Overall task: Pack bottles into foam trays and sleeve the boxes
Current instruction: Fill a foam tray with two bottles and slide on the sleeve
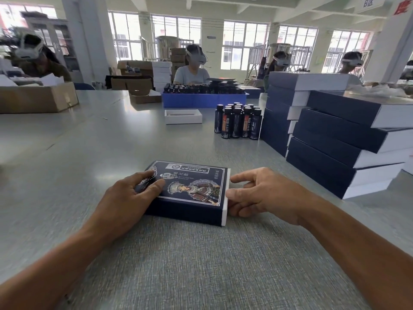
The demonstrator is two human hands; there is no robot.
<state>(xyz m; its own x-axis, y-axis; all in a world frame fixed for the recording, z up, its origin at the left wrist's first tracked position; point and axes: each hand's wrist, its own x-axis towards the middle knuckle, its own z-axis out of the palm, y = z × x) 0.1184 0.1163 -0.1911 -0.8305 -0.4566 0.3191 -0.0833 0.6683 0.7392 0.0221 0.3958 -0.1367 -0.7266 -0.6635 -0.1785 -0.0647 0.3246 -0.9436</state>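
A dark blue sleeved box (193,189) with a printed figure on top lies flat on the grey table in front of me. My left hand (131,193) holds its left end, thumb on the top face and fingers round the edge. At the right end a thin strip of the white inner box (225,204) shows past the sleeve. My right hand (261,193) presses against that white end with thumb and lower fingers, and its index finger points left above the box. A cluster of dark bottles (238,121) stands farther back. An open white tray (183,116) lies to their left.
Stacks of sleeved blue boxes (335,139) rise at the right. A blue crate (201,99) full of bottles sits at the far edge, and a cardboard carton (38,98) at the far left. Several people with headsets work across the table.
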